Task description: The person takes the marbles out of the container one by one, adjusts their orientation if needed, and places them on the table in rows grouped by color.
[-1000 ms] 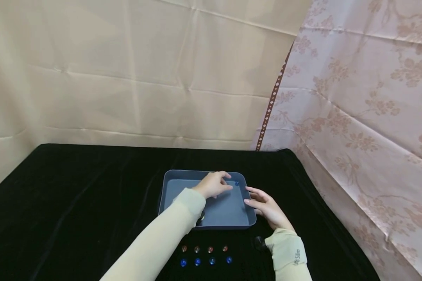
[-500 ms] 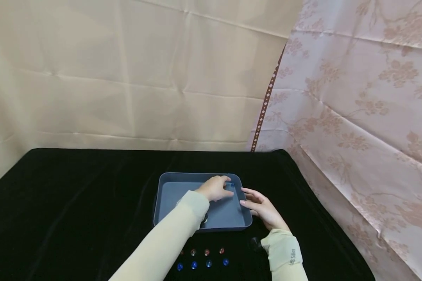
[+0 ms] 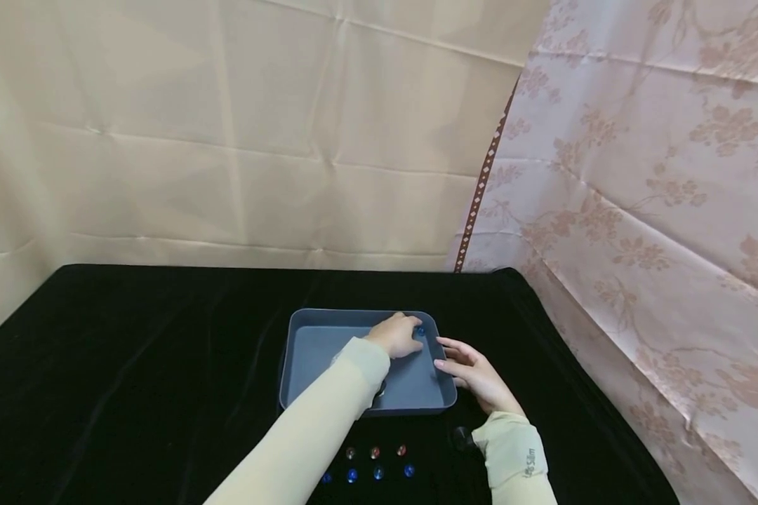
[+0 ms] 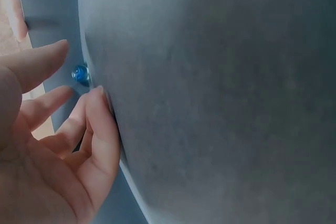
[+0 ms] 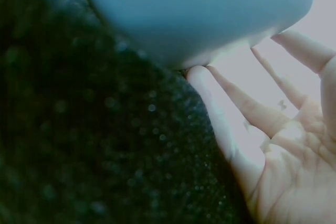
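Note:
A blue-grey tray (image 3: 316, 354) rests on the black cloth, and a blue glass marble (image 3: 420, 331) lies inside at its far right corner. My left hand (image 3: 396, 337) reaches into the tray beside that marble. In the left wrist view the marble (image 4: 80, 74) sits near the tray wall, between the spread thumb and fingers (image 4: 102, 129), with a gap to the thumb visible. Nothing is gripped. My right hand (image 3: 476, 375) rests its extended fingertips on the outside of the tray's right wall, as the right wrist view shows on the tray (image 5: 210, 14).
Nearer than the tray, a row of reddish marbles (image 3: 375, 453) and a row of blue marbles (image 3: 378, 473) lie on the black cloth (image 3: 164, 379), partly hidden by my left sleeve. A beige curtain (image 3: 259, 140) and a flowered curtain (image 3: 657, 210) hang behind and to the right.
My left hand has moved right within the tray, closer to the blue marble. My right hand keeps its place at the tray's side. The left sleeve now covers more of the marble rows.

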A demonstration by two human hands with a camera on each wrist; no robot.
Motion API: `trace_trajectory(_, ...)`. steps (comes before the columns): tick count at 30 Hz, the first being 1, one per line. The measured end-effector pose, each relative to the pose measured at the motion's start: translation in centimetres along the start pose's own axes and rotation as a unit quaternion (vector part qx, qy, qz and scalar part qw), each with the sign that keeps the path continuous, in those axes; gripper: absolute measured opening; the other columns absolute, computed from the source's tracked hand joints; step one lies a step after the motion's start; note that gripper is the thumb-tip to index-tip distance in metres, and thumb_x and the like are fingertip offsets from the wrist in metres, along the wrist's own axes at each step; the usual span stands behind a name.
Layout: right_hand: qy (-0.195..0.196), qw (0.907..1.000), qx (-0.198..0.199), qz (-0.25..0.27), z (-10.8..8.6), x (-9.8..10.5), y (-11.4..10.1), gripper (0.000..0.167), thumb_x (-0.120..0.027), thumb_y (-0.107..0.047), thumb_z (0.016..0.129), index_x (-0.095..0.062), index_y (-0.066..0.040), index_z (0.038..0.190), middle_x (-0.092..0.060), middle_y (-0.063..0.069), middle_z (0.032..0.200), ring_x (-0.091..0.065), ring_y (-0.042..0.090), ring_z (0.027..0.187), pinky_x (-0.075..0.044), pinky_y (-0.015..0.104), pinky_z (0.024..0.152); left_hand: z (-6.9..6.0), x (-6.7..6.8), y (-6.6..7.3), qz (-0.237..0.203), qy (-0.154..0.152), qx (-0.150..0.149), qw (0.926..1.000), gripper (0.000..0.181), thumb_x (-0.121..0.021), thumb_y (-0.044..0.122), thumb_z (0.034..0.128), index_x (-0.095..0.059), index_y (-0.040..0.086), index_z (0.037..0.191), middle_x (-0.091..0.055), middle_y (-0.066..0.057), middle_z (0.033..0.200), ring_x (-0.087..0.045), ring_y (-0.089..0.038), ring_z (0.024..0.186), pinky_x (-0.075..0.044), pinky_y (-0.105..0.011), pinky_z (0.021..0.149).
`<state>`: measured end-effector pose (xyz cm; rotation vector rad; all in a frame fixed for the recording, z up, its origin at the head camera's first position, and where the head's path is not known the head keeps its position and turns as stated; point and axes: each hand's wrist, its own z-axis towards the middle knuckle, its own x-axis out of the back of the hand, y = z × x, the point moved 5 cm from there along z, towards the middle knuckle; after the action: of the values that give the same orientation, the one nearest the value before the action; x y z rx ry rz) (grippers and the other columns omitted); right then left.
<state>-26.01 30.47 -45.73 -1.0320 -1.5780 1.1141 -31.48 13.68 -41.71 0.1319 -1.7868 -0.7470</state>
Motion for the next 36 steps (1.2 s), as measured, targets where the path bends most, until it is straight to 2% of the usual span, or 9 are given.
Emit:
trace_trajectory(4,0.001,1.0000,0.000,0.000,-0.1,0.1,0.0,0.057,-0.062,-0.022,0.098,-0.041,-0.010,0.149,-0.043,0.025,0.149,-0.057,0.032,0.124,-0.053,0.040,0.096,0.0,-0.2,0.4,0.032,0.000,-0.009,0.9994,0.051,-0.064,0.033,0.0960,-0.053,0.019,0.143,-0.050,-0.011,0.147,-0.057,-0.027,0.126,-0.046,-0.047,0.106)
trace_trajectory(8,0.002,1.0000,0.001,-0.001,-0.1,0.2,0.1,0.057,-0.062,-0.023,0.098,-0.041,-0.010,0.149,-0.042,0.025,0.150,-0.057,0.033,0.125,-0.053,0.041,0.097,0.2,-0.4,0.5,0.051,0.003,-0.020,0.9985,0.047,-0.063,0.033,0.0968,-0.055,0.019,0.141,-0.052,-0.011,0.143,-0.058,-0.027,0.124,-0.047,-0.048,0.106)
trace_trajectory(14,0.001,1.0000,0.000,-0.002,0.0,0.2,0.2,0.056,-0.062,-0.023,0.098,-0.042,-0.010,0.149,-0.042,0.025,0.150,-0.057,0.033,0.125,-0.053,0.041,0.097,0.2,-0.7,0.5,0.055,0.010,-0.033,0.9979,0.041,-0.065,0.031,0.0958,-0.061,0.019,0.135,-0.058,-0.008,0.134,-0.061,-0.024,0.116,-0.048,-0.047,0.104)
trace_trajectory(19,0.002,1.0000,-0.001,0.001,0.1,0.0,0.1,0.056,-0.063,-0.023,0.097,-0.043,-0.011,0.148,-0.043,0.024,0.150,-0.058,0.031,0.124,-0.053,0.042,0.098,0.2,-0.8,0.5,0.066,0.019,-0.047,0.9965,0.034,-0.066,0.031,0.0955,-0.067,0.020,0.127,-0.064,-0.005,0.128,-0.061,-0.021,0.115,-0.050,-0.045,0.101)
trace_trajectory(27,0.006,1.0000,-0.004,0.001,0.1,-0.1,0.0,0.057,-0.064,-0.023,0.097,-0.043,-0.011,0.148,-0.044,0.023,0.149,-0.058,0.030,0.124,-0.052,0.041,0.099,0.8,-1.2,0.8,0.094,0.022,-0.054,0.9938,0.028,-0.068,0.037,0.0933,-0.073,0.024,0.118,-0.068,0.001,0.123,-0.061,-0.018,0.115,-0.052,-0.045,0.098)
trace_trajectory(31,0.010,0.9999,-0.005,0.004,0.1,0.0,-0.1,0.056,-0.064,-0.022,0.097,-0.043,-0.010,0.148,-0.044,0.023,0.149,-0.059,0.029,0.122,-0.052,0.040,0.097,0.8,-1.3,1.2,0.103,0.024,-0.059,0.9926,0.025,-0.070,0.039,0.0915,-0.075,0.025,0.113,-0.070,0.002,0.117,-0.062,-0.016,0.107,-0.053,-0.043,0.093)
trace_trajectory(36,0.010,0.9999,-0.010,0.007,0.1,0.0,0.0,0.056,-0.064,-0.023,0.097,-0.043,-0.011,0.148,-0.044,0.023,0.149,-0.059,0.028,0.122,-0.053,0.039,0.097,0.7,-1.5,1.7,0.137,0.025,-0.077,0.9872,0.023,-0.070,0.041,0.0903,-0.076,0.024,0.106,-0.072,0.004,0.101,-0.061,-0.012,0.087,-0.055,-0.037,0.081)
